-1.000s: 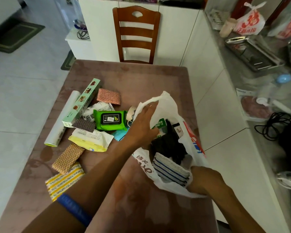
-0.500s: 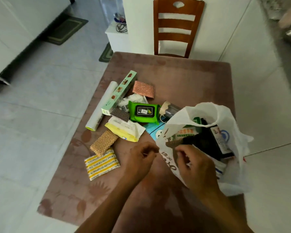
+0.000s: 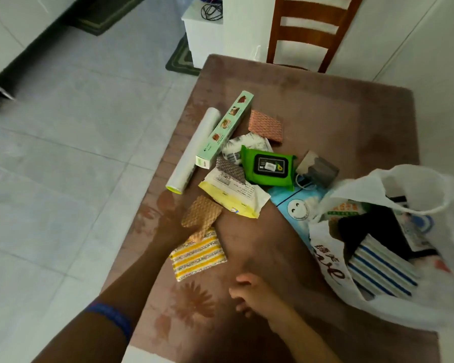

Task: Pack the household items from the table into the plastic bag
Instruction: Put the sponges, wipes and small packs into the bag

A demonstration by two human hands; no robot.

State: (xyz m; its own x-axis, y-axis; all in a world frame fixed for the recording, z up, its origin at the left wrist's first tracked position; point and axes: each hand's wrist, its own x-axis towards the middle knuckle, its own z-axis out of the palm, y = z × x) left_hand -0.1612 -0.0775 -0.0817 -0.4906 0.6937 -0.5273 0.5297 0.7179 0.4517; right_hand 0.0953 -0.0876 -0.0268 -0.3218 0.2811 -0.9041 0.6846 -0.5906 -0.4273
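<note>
Pale floor tiles around a brown flower-print bench [image 3: 325, 106], wooden chair at the far edge.

Plastic bag [image 3: 430, 305] sits at the right edge, mouth slumped open, already holding a blue-striped cloth [image 3: 383, 271], something black and a green-labelled pack. Thin floppy film, no structure.

Left hand [image 3: 176, 226] is on the tan woven sponge [image 3: 201, 214] near the left edge, fingers curled at its near end. Firm grip or just contact, can't tell. That sponge overlaps the yellow striped scourer [image 3: 198, 254], glittery weave. Right hand [image 3: 249, 292] hovers loosely half-open over the near edge, holding nothing.

Risks:
- Lifting the sponge could drag the scourer toward the left edge.
- Nobody holds the bag mouth; soft film may fold shut or tip over the right edge.
- White roll [image 3: 194, 150] is a smooth cylinder lying along the left edge; a nudge could roll it off.

Rest of pile, mid-bench: long mint box [image 3: 226, 128], slick green wipes pack [image 3: 269, 166], crinkly yellow-white pack [image 3: 236, 193], pink woven pad [image 3: 266, 125], grey tape roll [image 3: 319, 169].
</note>
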